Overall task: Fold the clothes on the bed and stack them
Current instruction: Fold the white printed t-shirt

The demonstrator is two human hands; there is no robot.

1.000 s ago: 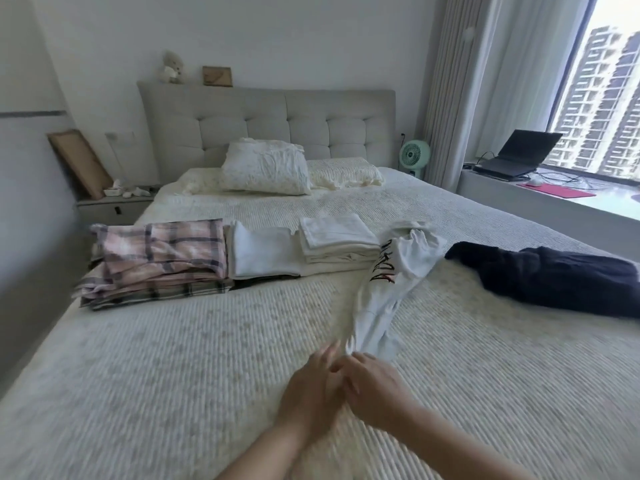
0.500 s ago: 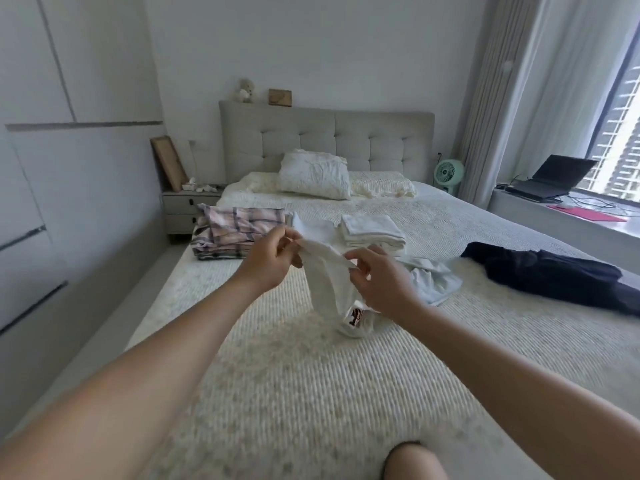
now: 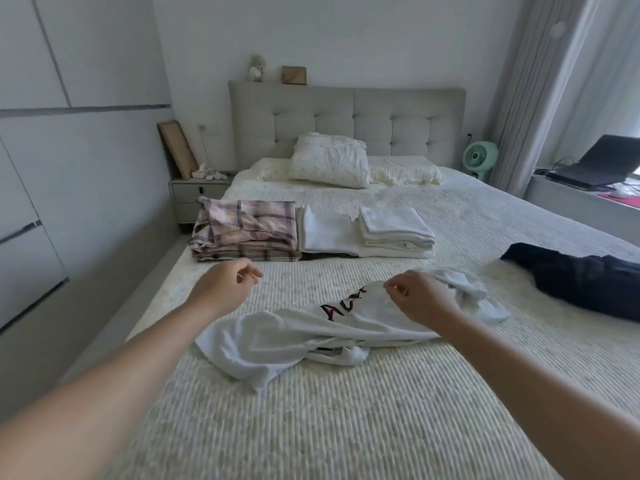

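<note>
A white T-shirt (image 3: 304,337) with dark lettering lies crumpled across the middle of the bed (image 3: 346,427). My left hand (image 3: 225,285) hovers just left of it with loosely curled fingers and holds nothing. My right hand (image 3: 415,296) hangs over the shirt's right part, fingers loosely curled, with no cloth seen between the fingertips. Behind them sit a folded plaid stack (image 3: 246,230) and folded white clothes (image 3: 394,233) side by side. An unfolded dark garment (image 3: 581,285) lies at the right.
Pillows (image 3: 329,164) lean at the grey headboard. A nightstand (image 3: 194,195) stands by the bed's left side, close to the wall. A green fan (image 3: 479,157) and a laptop (image 3: 602,168) on a ledge are at the right.
The white shirt, held up between both hands half a second ago, now lies on the bed. Both hands have let go and moved apart.
</note>
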